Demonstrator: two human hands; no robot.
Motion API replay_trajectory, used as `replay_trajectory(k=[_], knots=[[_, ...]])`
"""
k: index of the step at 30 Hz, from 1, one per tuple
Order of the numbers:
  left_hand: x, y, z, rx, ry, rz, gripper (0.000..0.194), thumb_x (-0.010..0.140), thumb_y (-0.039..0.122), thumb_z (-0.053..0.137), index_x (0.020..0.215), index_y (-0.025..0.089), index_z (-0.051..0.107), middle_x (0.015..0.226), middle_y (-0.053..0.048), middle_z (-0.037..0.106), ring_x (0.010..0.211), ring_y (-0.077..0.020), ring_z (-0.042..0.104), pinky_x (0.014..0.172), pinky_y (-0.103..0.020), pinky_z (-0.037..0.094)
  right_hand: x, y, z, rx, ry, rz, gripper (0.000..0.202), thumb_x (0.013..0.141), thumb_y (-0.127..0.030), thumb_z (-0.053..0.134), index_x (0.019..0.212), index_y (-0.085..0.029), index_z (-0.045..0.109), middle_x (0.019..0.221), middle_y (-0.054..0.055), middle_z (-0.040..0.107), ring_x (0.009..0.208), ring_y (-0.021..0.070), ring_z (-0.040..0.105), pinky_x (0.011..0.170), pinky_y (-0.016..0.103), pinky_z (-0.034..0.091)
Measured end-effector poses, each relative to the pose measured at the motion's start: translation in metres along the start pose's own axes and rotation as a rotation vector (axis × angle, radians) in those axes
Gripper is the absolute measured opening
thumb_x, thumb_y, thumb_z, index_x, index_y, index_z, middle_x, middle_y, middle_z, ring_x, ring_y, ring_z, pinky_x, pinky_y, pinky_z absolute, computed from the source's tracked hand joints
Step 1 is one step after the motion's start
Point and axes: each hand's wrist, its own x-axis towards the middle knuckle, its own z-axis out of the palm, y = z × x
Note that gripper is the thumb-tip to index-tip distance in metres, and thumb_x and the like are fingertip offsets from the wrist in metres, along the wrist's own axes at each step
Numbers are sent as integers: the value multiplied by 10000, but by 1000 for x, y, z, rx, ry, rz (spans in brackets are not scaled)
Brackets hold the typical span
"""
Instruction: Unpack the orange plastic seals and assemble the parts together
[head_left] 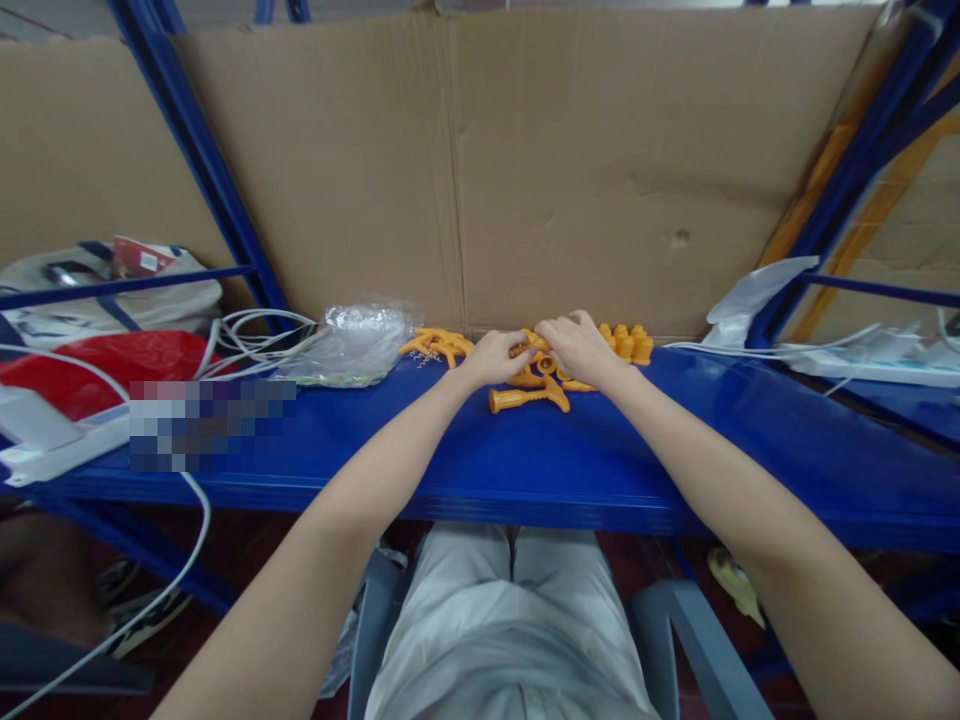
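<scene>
Both of my hands are together over a pile of orange plastic parts at the back of the blue table (480, 450). My left hand (493, 360) is closed on an orange plastic piece (527, 345). At the other end of that piece, the fingers of my right hand (576, 345) are bent and pressed on it; its full shape is hidden. In front of my hands lies a hammer-shaped orange piece (517, 400) with a ribbed handle. A ring-shaped orange part (547, 366) shows between my hands.
Left of my hands are curved orange pieces (439, 343) with small chains and a clear plastic bag (349, 345). Upright orange parts (634, 345) stand on the right. A cardboard wall (525, 180) closes the back. White cables (247, 325) and a red bag (112, 370) lie farther left.
</scene>
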Motion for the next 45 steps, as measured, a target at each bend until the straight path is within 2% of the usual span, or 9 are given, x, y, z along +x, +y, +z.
replay_trajectory(k=[4, 10, 14, 19, 27, 33, 36, 41, 45], knots=[[-1, -1, -3, 61, 4, 48, 389, 987, 438, 432, 824, 177, 670, 694, -51, 683, 624, -176, 597, 632, -296, 390, -1, 0, 4, 3, 15, -22, 229, 967, -151, 434, 1143, -158, 580, 1005, 150, 737, 986, 293, 625, 890, 386, 294], [-4, 2, -9, 240, -67, 90, 328, 947, 376, 455, 809, 186, 684, 666, -59, 684, 648, -214, 647, 717, -338, 437, -3, -5, 4, 41, -124, 5, 252, 962, -180, 506, 1192, -147, 602, 1122, 171, 733, 1081, 296, 639, 903, 379, 320], [-4, 4, -11, 268, -85, 83, 295, 923, 359, 470, 813, 191, 686, 691, -60, 703, 682, -224, 670, 758, -354, 460, -3, -5, 2, 55, -141, 0, 241, 969, -191, 485, 1158, -157, 630, 1117, 168, 734, 1080, 292, 640, 907, 384, 328], [-4, 5, -11, 266, -75, 78, 271, 909, 356, 488, 825, 191, 686, 703, -62, 715, 705, -230, 686, 766, -354, 468, -3, -3, 3, 60, -104, 3, 236, 955, -187, 495, 1137, -164, 644, 1102, 160, 737, 1062, 292, 637, 926, 391, 329], [-4, 0, -10, 243, -55, 47, 294, 924, 363, 486, 837, 185, 702, 715, -76, 726, 703, -228, 694, 730, -334, 468, -4, 1, 4, 29, -38, -1, 331, 926, -133, 466, 1219, -145, 619, 1166, 175, 716, 1120, 300, 609, 1000, 432, 307], [-7, -10, -12, 233, -25, -15, 300, 932, 372, 498, 826, 186, 708, 740, -78, 735, 707, -215, 688, 690, -308, 459, -9, 22, 11, 41, 30, 90, 290, 911, -177, 477, 1161, -170, 625, 1137, 166, 705, 1094, 311, 595, 994, 453, 322], [-8, -13, -12, 247, -37, -48, 291, 922, 382, 520, 805, 188, 702, 734, -82, 733, 707, -224, 689, 687, -312, 463, -13, 38, 15, 67, 40, 198, 280, 909, -221, 499, 1152, -175, 630, 1145, 170, 703, 1102, 321, 597, 978, 464, 355], [-7, -15, -12, 247, -33, -77, 245, 911, 352, 538, 852, 191, 713, 759, -85, 742, 734, -235, 702, 709, -317, 477, -23, 65, 19, 105, 3, 481, 337, 894, -297, 525, 1169, -149, 654, 1189, 201, 695, 1136, 360, 607, 959, 523, 417], [-7, -17, -12, 264, -43, -63, 210, 894, 309, 546, 890, 193, 721, 807, -83, 764, 755, -230, 710, 694, -306, 478, -32, 83, 17, 132, -160, 774, 373, 880, -333, 561, 1192, -169, 685, 1275, 196, 677, 1165, 362, 625, 953, 515, 458]])
